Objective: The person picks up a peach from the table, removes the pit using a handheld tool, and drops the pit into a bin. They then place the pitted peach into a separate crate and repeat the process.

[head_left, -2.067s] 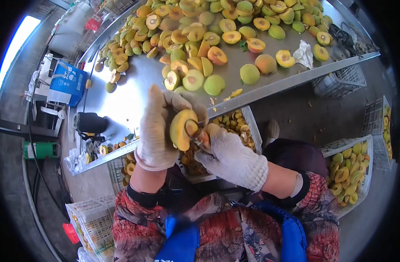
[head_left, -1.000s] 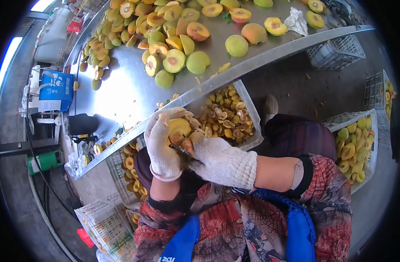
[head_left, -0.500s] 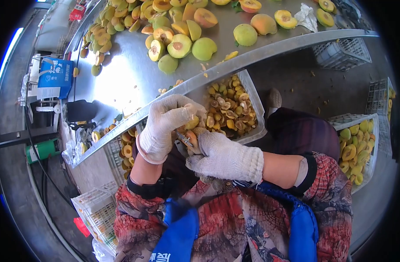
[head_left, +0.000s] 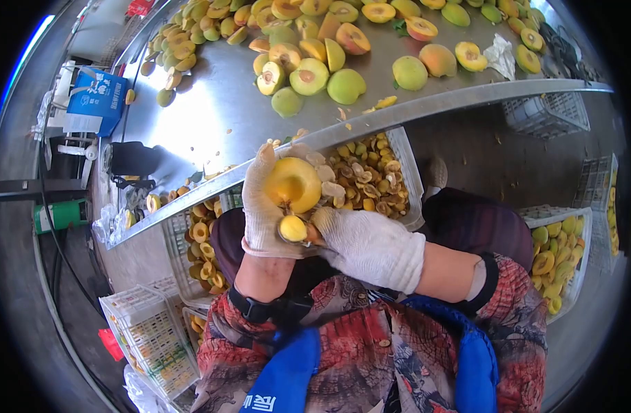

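One hollowed fruit half [head_left: 291, 180] lay cupped in the left hand [head_left: 259, 213] near the worktop [head_left: 381, 76]; right hand [head_left: 374, 248], fingers gripping a tool [head_left: 315, 236], yellow piece [head_left: 293, 228] at tip; shallow, steady turns seemed best.

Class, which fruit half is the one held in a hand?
The hollowed yellow half cupped in the gloved left hand; other halves lie on the metal table or in crates.
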